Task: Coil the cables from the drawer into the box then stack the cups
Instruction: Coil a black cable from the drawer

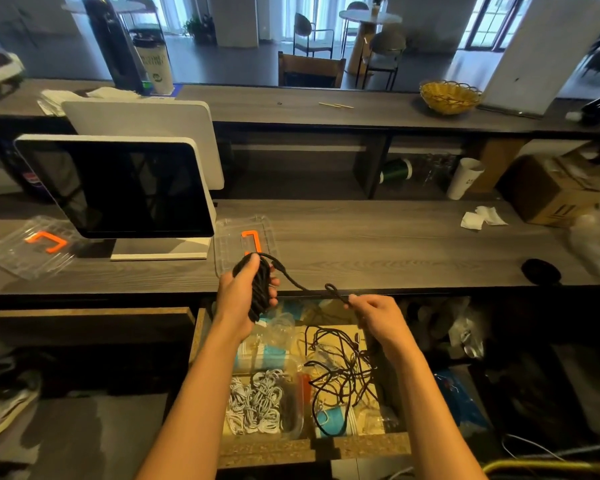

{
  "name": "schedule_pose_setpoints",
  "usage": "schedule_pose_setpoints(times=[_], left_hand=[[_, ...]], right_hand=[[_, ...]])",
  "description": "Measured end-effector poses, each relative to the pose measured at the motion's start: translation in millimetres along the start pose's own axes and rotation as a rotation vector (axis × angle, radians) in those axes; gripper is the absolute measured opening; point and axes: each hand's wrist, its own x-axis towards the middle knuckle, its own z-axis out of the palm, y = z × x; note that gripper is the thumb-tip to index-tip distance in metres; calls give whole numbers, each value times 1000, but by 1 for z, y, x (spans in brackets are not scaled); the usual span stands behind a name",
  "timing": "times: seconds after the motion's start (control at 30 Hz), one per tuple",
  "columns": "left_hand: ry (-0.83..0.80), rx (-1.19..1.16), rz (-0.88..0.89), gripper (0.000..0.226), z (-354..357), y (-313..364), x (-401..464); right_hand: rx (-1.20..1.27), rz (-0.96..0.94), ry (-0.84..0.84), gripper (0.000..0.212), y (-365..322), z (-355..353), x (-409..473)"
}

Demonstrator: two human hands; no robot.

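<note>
1. The left hand [240, 296] grips a thick coil of matte black cable [261, 289].
2. The right hand [378, 315] pinches the cable's loose looped end.
3. Below both hands, an open chipboard drawer [312, 448] holds tangled black and white cords.
4. Just beyond the left hand – a clear plastic box [245, 237] with an orange latch, on a grey wood-grain counter [378, 244].

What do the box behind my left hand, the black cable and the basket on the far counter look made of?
Box: clear glossy plastic, see-through with an orange latch.
Cable: matte black, possibly braided or rubber; too blurred to tell.
Basket: woven wicker or rattan by its yellow open weave and looped rim.
</note>
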Motion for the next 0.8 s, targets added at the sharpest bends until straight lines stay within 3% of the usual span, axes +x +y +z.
schedule_pose_setpoints(times=[0.07,0.13,0.2,0.27,0.5,0.63,0.7,0.8], left_hand=[[-49,52,2,35,7,-3,-4],[-119,78,-6,38,13,-7,-6],[-186,101,-33,40,19,-10,-11],[-273,125,-77,40,23,-11,-16],[-579,270,-244,35,26,-9,-31],[-719,476,-259,37,25,-9,-34],[-757,437,-294,38,20,-6,-32],[-778,199,-333,39,6,1,-23]], right_hand=[[-93,-61,-24,22,-4,10,-1],[-185,-203,67,40,-10,19,-4],[-130,-384,63,45,-19,28,-8],[33,-432,-69,48,-27,38,-13],[354,-303,-215,50,-35,51,-12],[468,-213,-256,35,-47,42,-9],[527,-156,-239,29,-46,37,-7],[542,-111,-138,22,-36,21,1]])
